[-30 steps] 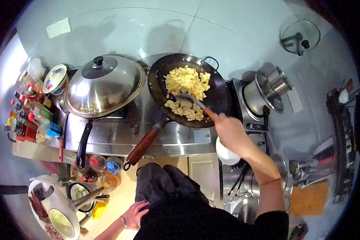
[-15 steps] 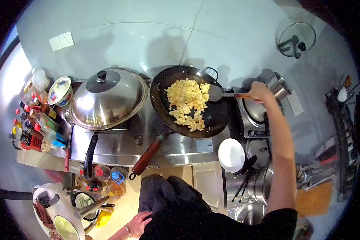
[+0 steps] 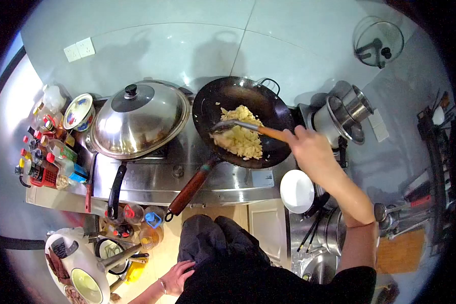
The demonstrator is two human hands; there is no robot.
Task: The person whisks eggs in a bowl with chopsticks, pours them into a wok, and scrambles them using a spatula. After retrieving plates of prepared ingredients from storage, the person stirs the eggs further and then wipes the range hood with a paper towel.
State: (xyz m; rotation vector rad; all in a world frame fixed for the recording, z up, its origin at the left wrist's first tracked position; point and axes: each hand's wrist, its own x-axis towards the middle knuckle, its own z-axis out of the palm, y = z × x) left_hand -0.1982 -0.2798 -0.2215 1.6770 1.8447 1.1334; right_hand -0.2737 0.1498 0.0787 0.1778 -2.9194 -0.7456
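Observation:
My right hand (image 3: pixel 313 153) is wrapped round the wooden handle of a metal spatula (image 3: pixel 248 125). The spatula's blade lies at the left part of a heap of yellow scrambled egg (image 3: pixel 249 144), partly hiding it. The egg sits in a dark wok (image 3: pixel 273 114), whose wooden handle (image 3: pixel 192 187) points toward me. My left hand (image 3: pixel 178 277) rests against my dark clothing at the hip, fingers stretched out and holding nothing. A bracelet circles the left wrist.
Left of the wok stands a pan under a domed steel lid (image 3: pixel 139 124). Bottles (image 3: pixel 55 147) crowd the far left beside a patterned bowl (image 3: pixel 79 112). A white bowl (image 3: pixel 297 191) stands to the right, near steel pots (image 3: pixel 334 230). A glass lid (image 3: pixel 380 44) hangs on the wall.
My right hand has moved down and left, bringing the spatula from the wok's right side across to the left of the egg. The egg is gathered lower. My left hand stays in place.

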